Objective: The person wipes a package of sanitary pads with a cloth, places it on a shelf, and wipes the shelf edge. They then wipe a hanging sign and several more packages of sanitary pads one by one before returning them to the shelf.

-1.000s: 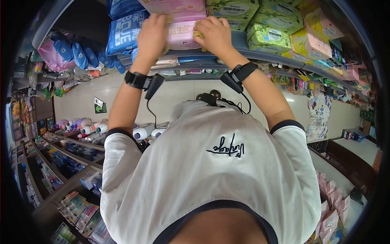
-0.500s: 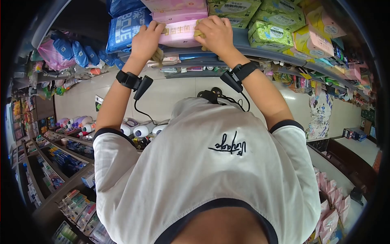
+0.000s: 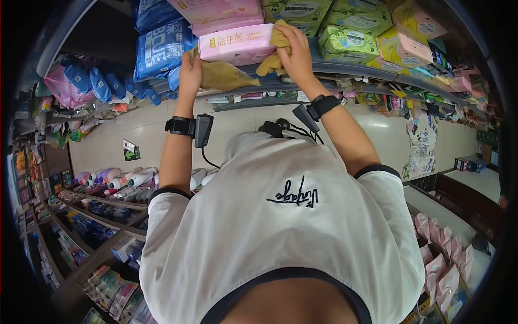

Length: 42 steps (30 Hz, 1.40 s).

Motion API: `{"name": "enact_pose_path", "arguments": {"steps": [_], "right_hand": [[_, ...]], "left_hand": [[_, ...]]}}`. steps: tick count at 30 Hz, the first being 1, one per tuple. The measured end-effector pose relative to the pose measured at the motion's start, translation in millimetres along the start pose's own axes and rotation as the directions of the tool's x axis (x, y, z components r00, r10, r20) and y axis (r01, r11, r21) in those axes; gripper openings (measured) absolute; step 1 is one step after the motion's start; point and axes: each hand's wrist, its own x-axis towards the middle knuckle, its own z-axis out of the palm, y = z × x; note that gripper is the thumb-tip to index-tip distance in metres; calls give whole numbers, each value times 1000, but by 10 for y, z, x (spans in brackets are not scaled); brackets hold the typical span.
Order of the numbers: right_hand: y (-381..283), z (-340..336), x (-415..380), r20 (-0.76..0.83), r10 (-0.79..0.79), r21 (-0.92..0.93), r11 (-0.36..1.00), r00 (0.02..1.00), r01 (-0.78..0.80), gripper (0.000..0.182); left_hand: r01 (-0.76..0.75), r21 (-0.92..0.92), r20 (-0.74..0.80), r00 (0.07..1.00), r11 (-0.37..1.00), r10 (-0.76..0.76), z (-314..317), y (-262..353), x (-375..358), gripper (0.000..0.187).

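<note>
A pink-and-white package point(image 3: 236, 44) with printed lettering sits at the front of the upper shelf, between my two hands. My left hand point(image 3: 190, 74) is at its left end, fingers closed on a tan cloth point(image 3: 226, 76) that hangs below the package's front. At the right end, my right hand point(image 3: 297, 53) grips a second tan cloth point(image 3: 279, 41), pressed against the package's side. Parts of the fingers are hidden by the cloths and the package.
Blue packs point(image 3: 159, 52) stand left of the pink package, with other pink packs point(image 3: 218, 12) behind it. Green packs point(image 3: 348, 44) and yellow packs point(image 3: 406, 46) line the right. The grey shelf edge point(image 3: 345, 68) runs below. White bottles point(image 3: 141, 177) stand lower left.
My left hand has moved from the package's top to its left end, and its cloth now hangs unfolded. The right hand has moved out to the right end. The package's front shows more.
</note>
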Motion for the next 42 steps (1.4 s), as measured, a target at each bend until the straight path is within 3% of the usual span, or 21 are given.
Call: {"name": "enact_pose_path", "arguments": {"steps": [2, 3, 5, 7, 9, 10, 12, 13, 14, 16, 18, 21, 23, 25, 28, 30, 35, 37, 39, 41, 42], "right_hand": [[67, -93, -35, 27, 41, 62, 997, 999, -43, 44], [111, -140, -47, -16, 267, 225, 940, 964, -257, 42], [260, -192, -35, -13, 625, 546, 658, 780, -518, 35], [368, -164, -94, 142, 726, 781, 336, 673, -527, 32], [281, -12, -94, 288, 714, 823, 156, 638, -546, 31], [243, 109, -138, 315, 686, 770, 219, 656, -599, 33], [125, 324, -251, 263, 650, 739, 339, 713, -582, 36], [111, 381, -300, 214, 635, 755, 375, 742, -538, 37], [209, 441, -385, 214, 634, 755, 375, 743, -538, 37], [468, 520, -534, 211, 601, 484, 620, 771, -617, 34], [538, 464, -509, 272, 610, 346, 660, 745, -667, 33], [604, 401, -389, 318, 608, 183, 714, 728, -676, 30], [567, 298, -242, 296, 639, 263, 660, 710, -704, 28], [293, 145, -67, 219, 704, 651, 410, 675, -639, 25], [-31, 86, 46, 193, 722, 734, 342, 664, -586, 26], [16, 291, -82, 35, 676, 570, 591, 736, -570, 28], [-6, 555, -335, -73, 634, 312, 748, 770, -586, 32], [17, 550, -372, -87, 591, 220, 796, 802, -563, 32], [172, 526, -440, 68, 609, 80, 786, 790, -613, 30], [314, 457, -525, 159, 638, 72, 753, 753, -654, 28], [374, 407, -587, 247, 671, 52, 711, 699, -701, 26]], "left_hand": [[12, -56, 12, 1000, 998, -11, 49, -84, -72, 37], [24, -111, 20, 1000, 994, -22, 60, -106, -108, 38], [50, -186, 36, 998, 981, -44, 56, -170, -121, 38], [71, -259, 52, 997, 963, -59, 60, -196, -108, 39], [229, -600, 145, 974, 767, -177, 76, -61, -90, 41], [228, -599, 145, 974, 768, -176, 73, -17, -102, 41], [385, -815, 326, 923, 433, -205, 61, 53, -131, 38], [384, -816, 326, 923, 433, -204, 73, 41, -130, 38], [394, -787, 332, 919, 474, -211, 95, -3, -138, 39], [403, -757, 336, 915, 515, -222, 150, -155, -139, 40], [254, -428, 293, 947, 868, -133, 169, -285, -78, 39], [142, -284, 212, 974, 948, -82, 201, -167, -99, 38], [186, -340, 176, 975, 922, -132, 126, 81, -183, 37], [16, -633, -74, 994, 774, -81, 84, 211, -227, 38], [-95, -578, -223, 974, 810, -44, 144, 332, -267, 40], [-152, -469, -294, 956, 870, 9, 341, 331, -266, 39], [-292, -307, -458, 880, 906, 129, 744, 214, -308, 41], [-357, 20, -421, 844, 934, 331, 764, 155, -390, 43], [-384, 36, -299, 876, 922, 377, 772, -45, -510, 42], [-375, 47, 133, 921, 926, 366, 786, -331, -574, 38], [-380, 46, 130, 919, 924, 371, 747, -414, -614, 38]]}}
